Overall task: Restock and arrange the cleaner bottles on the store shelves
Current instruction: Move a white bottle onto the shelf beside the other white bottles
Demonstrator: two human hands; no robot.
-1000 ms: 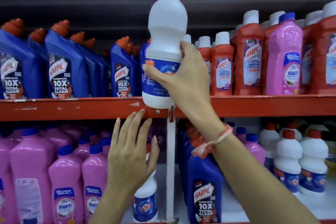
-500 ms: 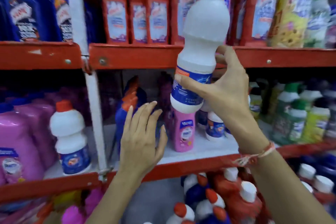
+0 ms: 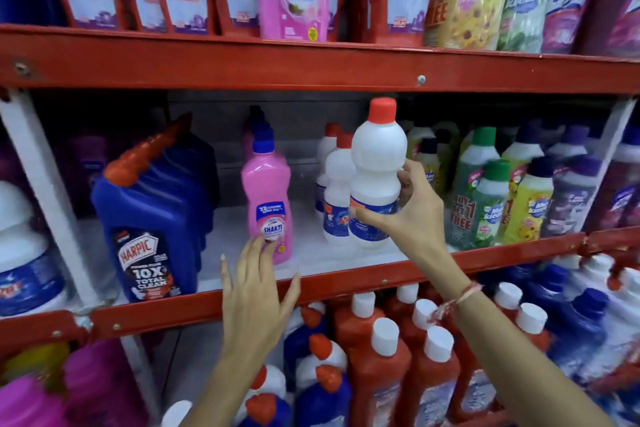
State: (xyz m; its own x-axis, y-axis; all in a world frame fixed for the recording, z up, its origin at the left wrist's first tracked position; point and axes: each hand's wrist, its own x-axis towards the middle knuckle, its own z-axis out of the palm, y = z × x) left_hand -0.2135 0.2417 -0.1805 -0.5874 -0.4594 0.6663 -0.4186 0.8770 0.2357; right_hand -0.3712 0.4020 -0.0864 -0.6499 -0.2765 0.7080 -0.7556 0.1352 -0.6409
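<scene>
Store aisle, red steel shelving, three tiers in view. Middle shelf (image 3: 346, 279): right hand (image 3: 412, 218) pinches a white red-capped bottle (image 3: 377, 177) at the waist — thumb on the label front, fingers round the right side — base at or just above the shelf floor, directly in front of a file of like bottles (image 3: 337, 191). Left hand (image 3: 256, 298), fingers spread and empty, hovers at the shelf lip near the pink Shakti bottle (image 3: 268, 204). Suggested technique: lower upright, label fwd, flush w/ the row. Count, approx.: white bottles behind — two or three; pink, one front, more behind; blue Harpic bottle (image 3: 145, 225) leads a row, number unclear.
</scene>
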